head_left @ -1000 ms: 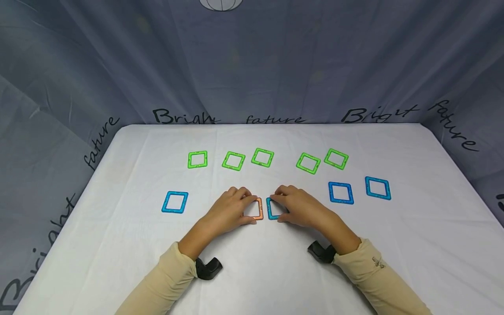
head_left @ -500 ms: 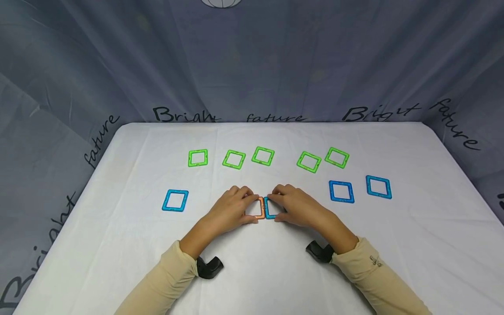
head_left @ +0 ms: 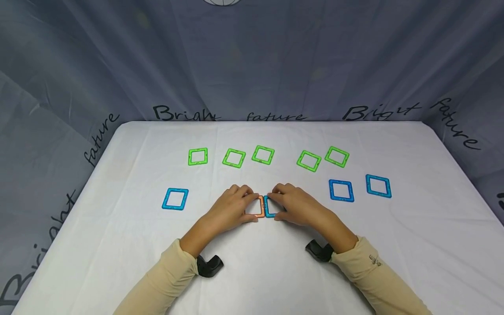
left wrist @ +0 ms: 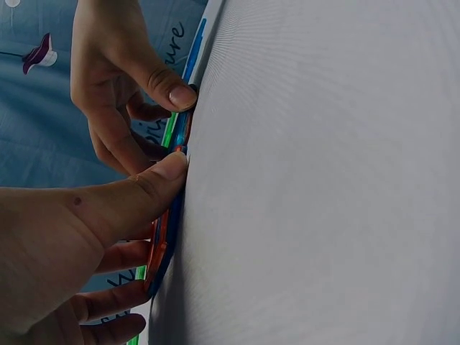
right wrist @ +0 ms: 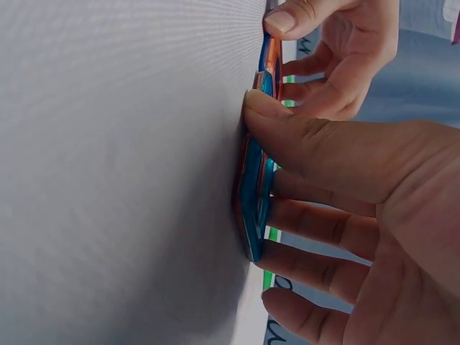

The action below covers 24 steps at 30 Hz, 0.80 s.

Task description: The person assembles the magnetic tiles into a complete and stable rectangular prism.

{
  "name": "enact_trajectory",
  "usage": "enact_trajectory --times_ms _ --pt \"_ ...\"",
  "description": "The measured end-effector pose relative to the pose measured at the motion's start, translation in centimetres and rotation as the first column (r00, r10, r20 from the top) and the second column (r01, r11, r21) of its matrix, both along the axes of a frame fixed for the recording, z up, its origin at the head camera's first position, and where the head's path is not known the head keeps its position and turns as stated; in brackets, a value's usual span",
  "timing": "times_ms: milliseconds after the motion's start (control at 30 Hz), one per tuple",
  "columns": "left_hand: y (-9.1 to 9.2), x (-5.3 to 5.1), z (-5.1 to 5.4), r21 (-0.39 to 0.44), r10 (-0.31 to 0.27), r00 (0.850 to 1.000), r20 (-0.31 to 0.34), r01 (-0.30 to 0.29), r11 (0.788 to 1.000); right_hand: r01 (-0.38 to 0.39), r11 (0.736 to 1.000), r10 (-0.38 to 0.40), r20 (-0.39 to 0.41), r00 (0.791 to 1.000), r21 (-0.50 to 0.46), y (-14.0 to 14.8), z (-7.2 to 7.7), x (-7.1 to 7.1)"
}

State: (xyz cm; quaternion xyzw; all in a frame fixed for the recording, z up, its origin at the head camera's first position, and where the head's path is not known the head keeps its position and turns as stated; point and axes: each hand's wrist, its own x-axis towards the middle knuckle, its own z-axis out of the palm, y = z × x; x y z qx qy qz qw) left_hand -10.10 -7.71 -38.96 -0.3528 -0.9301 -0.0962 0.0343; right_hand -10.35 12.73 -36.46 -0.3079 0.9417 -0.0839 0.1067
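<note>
Near the middle of the table, my left hand [head_left: 225, 211] pinches an orange square frame tile [head_left: 262, 206] by its front and back edges. My right hand [head_left: 301, 206] holds a blue square frame tile [head_left: 266, 208] the same way. The two tiles lie side by side, their inner edges touching. In the left wrist view a blue layer shows under the orange tile [left wrist: 157, 262]; in the right wrist view a reddish layer shows under the teal-blue tile [right wrist: 249, 190]. Both tiles' outer sides are hidden by the hands in the head view.
Several green square frame tiles [head_left: 198, 156] lie in a loose row toward the back of the white table [head_left: 252, 271]. One blue tile [head_left: 175, 199] lies left of the hands; two more, a darker blue tile [head_left: 341, 190] and a blue tile [head_left: 379, 186], lie at right.
One second ago a small gap separated the two held tiles. My right hand has since brought its blue tile left against the orange one; the last half second shows hardly any movement.
</note>
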Motion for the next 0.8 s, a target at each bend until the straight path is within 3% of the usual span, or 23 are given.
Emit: enact_trajectory --times_ms 800 --pt "-0.32 0.05 0.39 -0.008 -0.010 0.997 0.073 0.011 1.000 0.001 1.000 -0.001 0.010 1.000 -0.003 0.01 0.05 -0.02"
